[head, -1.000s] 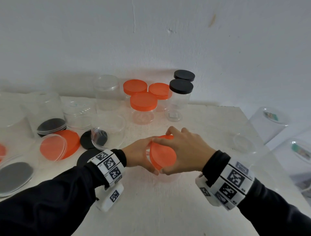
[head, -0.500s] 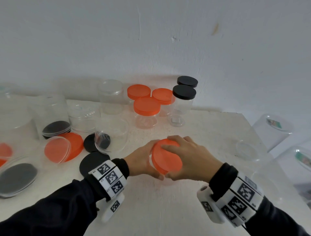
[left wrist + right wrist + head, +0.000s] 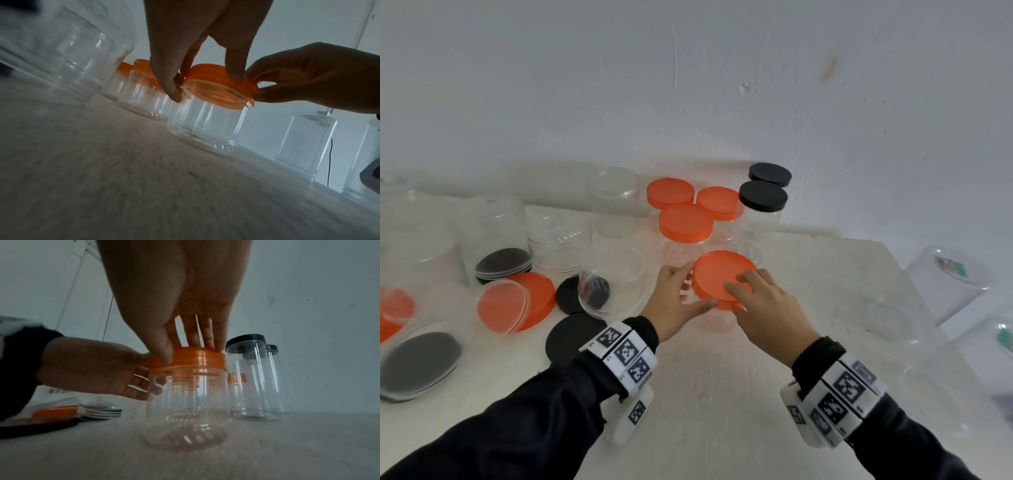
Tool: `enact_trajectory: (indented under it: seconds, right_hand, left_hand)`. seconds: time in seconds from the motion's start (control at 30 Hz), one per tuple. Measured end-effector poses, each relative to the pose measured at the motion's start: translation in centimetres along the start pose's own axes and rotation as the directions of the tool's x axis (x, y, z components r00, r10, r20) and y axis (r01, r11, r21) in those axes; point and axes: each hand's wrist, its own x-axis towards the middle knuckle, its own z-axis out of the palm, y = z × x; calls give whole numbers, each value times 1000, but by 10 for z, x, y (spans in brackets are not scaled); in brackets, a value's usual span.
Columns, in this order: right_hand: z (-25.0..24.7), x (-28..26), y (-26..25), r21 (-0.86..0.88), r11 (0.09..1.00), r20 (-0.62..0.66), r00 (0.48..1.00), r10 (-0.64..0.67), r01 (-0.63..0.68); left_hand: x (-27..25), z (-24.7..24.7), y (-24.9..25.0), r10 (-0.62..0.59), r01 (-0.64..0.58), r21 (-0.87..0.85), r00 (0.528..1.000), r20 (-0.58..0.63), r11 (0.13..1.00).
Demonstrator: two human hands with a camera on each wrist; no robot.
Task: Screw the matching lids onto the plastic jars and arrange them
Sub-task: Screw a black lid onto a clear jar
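Note:
A clear plastic jar (image 3: 187,404) stands upright on the white table (image 3: 722,394), a little in front of the lidded group. An orange lid (image 3: 722,274) sits on its mouth. My left hand (image 3: 693,289) grips the jar from the left at its neck, with fingers touching the lid's rim (image 3: 236,76). From the right, my right hand (image 3: 738,294) holds the lid: its fingertips (image 3: 205,344) lie on top and the thumb presses the lid's side. The wrist views show the jar (image 3: 207,128) empty.
Three orange-lidded jars (image 3: 686,222) and two black-lidded jars (image 3: 763,202) stand at the back. To the left are several open clear jars (image 3: 616,205), some on their sides, and loose orange (image 3: 537,298) and black lids (image 3: 571,339). Clear containers (image 3: 945,284) sit beyond the table's right edge.
The jar was held tilted with its lid facing me. It has moved away from me toward the lidded group and now stands upright, with my right fingers on top of the lid.

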Motion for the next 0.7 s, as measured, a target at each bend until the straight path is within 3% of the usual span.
enact_trajectory:
  seconds: [0.2,0.47,0.7]
  right_hand:
    - [11,18,13,75,994,18,997,80,-81]
    - [21,39,26,78,993,-6,996,87,-86]
    - [20,50,31,118,980,53,987,154,-159]
  left_hand:
    - [21,8,3,6,-3,28,996,-94,1000]
    - [38,9,6,37,-24,70,981,-191,997]
    - [47,11,3,13,-5,40,979,-205,999]
